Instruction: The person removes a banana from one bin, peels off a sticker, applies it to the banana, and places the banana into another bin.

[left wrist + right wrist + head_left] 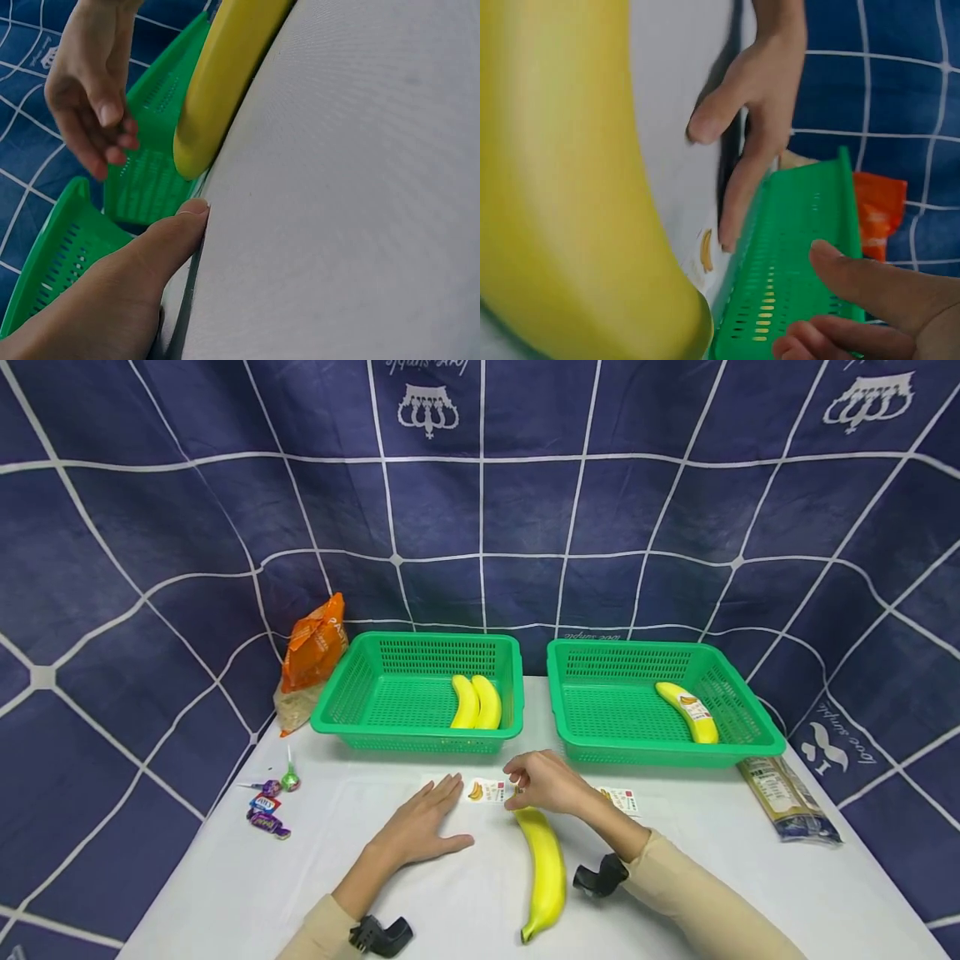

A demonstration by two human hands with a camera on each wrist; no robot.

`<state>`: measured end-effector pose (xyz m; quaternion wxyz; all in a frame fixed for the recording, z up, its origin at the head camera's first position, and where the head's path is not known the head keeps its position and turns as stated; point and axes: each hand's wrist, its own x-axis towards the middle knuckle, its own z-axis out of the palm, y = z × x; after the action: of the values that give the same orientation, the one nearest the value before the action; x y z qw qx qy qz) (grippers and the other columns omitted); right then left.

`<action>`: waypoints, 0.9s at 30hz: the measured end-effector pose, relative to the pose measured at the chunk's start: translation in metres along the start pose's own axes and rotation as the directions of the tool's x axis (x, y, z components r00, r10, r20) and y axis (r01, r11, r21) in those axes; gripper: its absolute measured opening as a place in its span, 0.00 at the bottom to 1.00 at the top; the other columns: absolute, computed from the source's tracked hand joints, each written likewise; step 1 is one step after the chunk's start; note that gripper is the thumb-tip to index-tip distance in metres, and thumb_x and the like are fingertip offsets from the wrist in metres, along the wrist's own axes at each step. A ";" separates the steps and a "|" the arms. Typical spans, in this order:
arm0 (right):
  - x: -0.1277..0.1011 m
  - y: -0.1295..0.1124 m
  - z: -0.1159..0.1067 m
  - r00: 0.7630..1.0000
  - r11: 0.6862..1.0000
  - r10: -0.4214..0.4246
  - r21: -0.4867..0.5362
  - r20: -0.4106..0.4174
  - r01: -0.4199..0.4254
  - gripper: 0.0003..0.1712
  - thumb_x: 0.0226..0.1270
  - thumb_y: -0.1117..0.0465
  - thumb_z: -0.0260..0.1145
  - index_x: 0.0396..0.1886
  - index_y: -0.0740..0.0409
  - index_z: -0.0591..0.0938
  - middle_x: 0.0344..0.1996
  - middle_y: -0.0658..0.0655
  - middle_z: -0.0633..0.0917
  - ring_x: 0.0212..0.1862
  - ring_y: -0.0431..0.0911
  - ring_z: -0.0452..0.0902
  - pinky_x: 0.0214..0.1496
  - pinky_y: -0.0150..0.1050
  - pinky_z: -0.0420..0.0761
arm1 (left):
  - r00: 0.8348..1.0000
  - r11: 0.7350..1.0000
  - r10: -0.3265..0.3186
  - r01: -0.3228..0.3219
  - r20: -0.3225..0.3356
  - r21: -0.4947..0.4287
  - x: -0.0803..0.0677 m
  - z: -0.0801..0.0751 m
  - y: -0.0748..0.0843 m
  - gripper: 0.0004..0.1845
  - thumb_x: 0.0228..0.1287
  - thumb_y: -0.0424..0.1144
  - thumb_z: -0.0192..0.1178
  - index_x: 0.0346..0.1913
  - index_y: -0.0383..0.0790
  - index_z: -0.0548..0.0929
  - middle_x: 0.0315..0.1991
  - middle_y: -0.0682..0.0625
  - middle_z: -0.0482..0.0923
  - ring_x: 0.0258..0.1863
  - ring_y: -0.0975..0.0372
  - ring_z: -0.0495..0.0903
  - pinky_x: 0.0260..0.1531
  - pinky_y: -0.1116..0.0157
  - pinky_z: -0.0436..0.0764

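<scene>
My left hand [423, 822] rests palm down on the white table, its fingers extended and thumb spread out. Beside its fingertips lies a white paper strip with a banana sticker [487, 791]. Over the strip's right side hovers my right hand [543, 783], fingers loosely bent; in the left wrist view this hand [94, 105] is raised and nothing shows in it. Just below it on the table lies a single yellow banana [547, 872], which looms large in the right wrist view [562, 180]. Another banana sticker [621, 800] shows past the right wrist, partly hidden by it.
The left green basket [420, 737] contains two bananas [477, 702]; the right green basket [652, 752] contains one banana bearing a sticker [688, 712]. Candies [266, 806] lie at the left, near an orange bag [315, 643]. A flat packet [791, 802] lies at the right.
</scene>
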<state>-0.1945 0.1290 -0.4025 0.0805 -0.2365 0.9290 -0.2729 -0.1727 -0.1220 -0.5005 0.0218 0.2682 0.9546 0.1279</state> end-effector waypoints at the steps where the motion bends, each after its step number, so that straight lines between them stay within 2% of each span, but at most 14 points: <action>1: 0.005 -0.002 0.001 1.000 1.000 -0.013 -0.012 0.015 0.014 0.27 0.45 0.57 0.81 0.46 0.64 0.86 0.33 0.54 0.87 0.35 0.41 0.78 0.38 0.33 0.78 | 1.000 1.000 -0.002 0.002 0.000 0.000 0.000 -0.001 0.000 0.51 0.59 0.72 0.52 0.74 0.37 0.61 0.76 0.47 0.58 0.75 0.56 0.58 0.76 0.55 0.57; 7: 0.034 -0.014 0.008 0.991 0.996 -0.067 -0.047 0.114 0.073 0.27 0.48 0.58 0.80 0.49 0.65 0.85 0.39 0.59 0.88 0.41 0.49 0.82 0.41 0.36 0.80 | 1.000 1.000 -0.004 0.004 0.002 0.003 -0.001 -0.002 0.000 0.50 0.59 0.72 0.52 0.74 0.38 0.61 0.76 0.47 0.57 0.75 0.56 0.58 0.76 0.56 0.57; 11: 0.048 -0.020 0.017 0.986 0.993 -0.068 -0.085 0.155 0.082 0.25 0.48 0.58 0.80 0.46 0.63 0.86 0.39 0.57 0.88 0.40 0.46 0.80 0.40 0.35 0.80 | 1.000 1.000 -0.008 0.008 0.001 0.000 -0.002 -0.003 0.001 0.50 0.59 0.72 0.52 0.74 0.38 0.61 0.76 0.48 0.57 0.76 0.57 0.58 0.76 0.55 0.57; 16: 0.059 -0.019 0.029 0.985 0.991 -0.038 -0.121 0.167 0.058 0.28 0.47 0.57 0.81 0.49 0.63 0.86 0.41 0.56 0.88 0.42 0.44 0.81 0.43 0.35 0.81 | 1.000 1.000 -0.016 0.017 0.008 -0.009 -0.003 -0.004 0.002 0.50 0.59 0.71 0.52 0.74 0.38 0.60 0.76 0.48 0.56 0.76 0.57 0.57 0.76 0.55 0.56; 17: 0.061 -0.019 0.030 0.986 0.991 -0.034 -0.118 0.164 0.054 0.27 0.47 0.58 0.81 0.48 0.63 0.86 0.38 0.55 0.88 0.40 0.43 0.80 0.40 0.34 0.80 | 1.000 1.000 -0.019 0.019 0.009 -0.013 -0.003 -0.005 0.003 0.50 0.59 0.71 0.52 0.74 0.38 0.60 0.76 0.48 0.56 0.76 0.56 0.57 0.76 0.55 0.56; 19: 0.063 -0.017 0.033 0.986 0.992 -0.032 -0.118 0.166 0.052 0.21 0.47 0.60 0.81 0.41 0.65 0.87 0.27 0.52 0.84 0.30 0.41 0.74 0.31 0.31 0.74 | 1.000 1.000 -0.024 0.024 0.013 -0.016 -0.003 -0.005 0.003 0.50 0.59 0.71 0.53 0.74 0.38 0.60 0.76 0.48 0.56 0.76 0.56 0.57 0.76 0.55 0.56; 21: 0.066 -0.016 0.035 0.985 0.991 -0.036 -0.123 0.171 0.058 0.15 0.46 0.62 0.81 0.28 0.65 0.84 0.17 0.48 0.73 0.23 0.40 0.63 0.24 0.30 0.63 | 0.999 0.999 -0.029 0.029 0.015 -0.022 -0.003 -0.005 0.004 0.50 0.59 0.71 0.53 0.74 0.38 0.60 0.76 0.47 0.57 0.76 0.56 0.57 0.76 0.55 0.56; 23: 0.067 -0.014 0.037 0.983 0.990 -0.034 -0.129 0.179 0.058 0.17 0.46 0.63 0.81 0.21 0.62 0.78 0.14 0.48 0.62 0.21 0.41 0.54 0.23 0.31 0.54 | 0.999 0.999 -0.032 0.032 0.016 -0.023 -0.003 -0.005 0.004 0.50 0.59 0.71 0.53 0.74 0.38 0.61 0.76 0.48 0.57 0.76 0.56 0.58 0.76 0.55 0.56; 24: 0.068 -0.013 0.038 0.983 0.989 -0.026 -0.140 0.183 0.052 0.19 0.45 0.63 0.81 0.20 0.60 0.75 0.14 0.47 0.59 0.21 0.41 0.53 0.23 0.31 0.53 | 0.999 0.999 -0.032 0.032 0.017 -0.023 -0.003 -0.005 0.004 0.50 0.59 0.71 0.53 0.74 0.38 0.61 0.76 0.47 0.57 0.76 0.56 0.58 0.76 0.55 0.56; 27: 0.069 -0.011 0.043 0.984 0.987 -0.002 -0.156 0.180 0.030 0.18 0.44 0.62 0.81 0.20 0.58 0.77 0.14 0.46 0.59 0.21 0.40 0.54 0.23 0.31 0.54 | 1.000 0.999 -0.025 0.025 0.015 -0.021 -0.004 -0.004 0.003 0.50 0.60 0.71 0.53 0.74 0.38 0.61 0.76 0.47 0.57 0.76 0.56 0.58 0.76 0.55 0.56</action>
<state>-0.2389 0.0675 -0.4338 0.1427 -0.2733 0.9347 -0.1768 -0.1679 -0.1228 -0.4959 0.0333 0.2570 0.9563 0.1356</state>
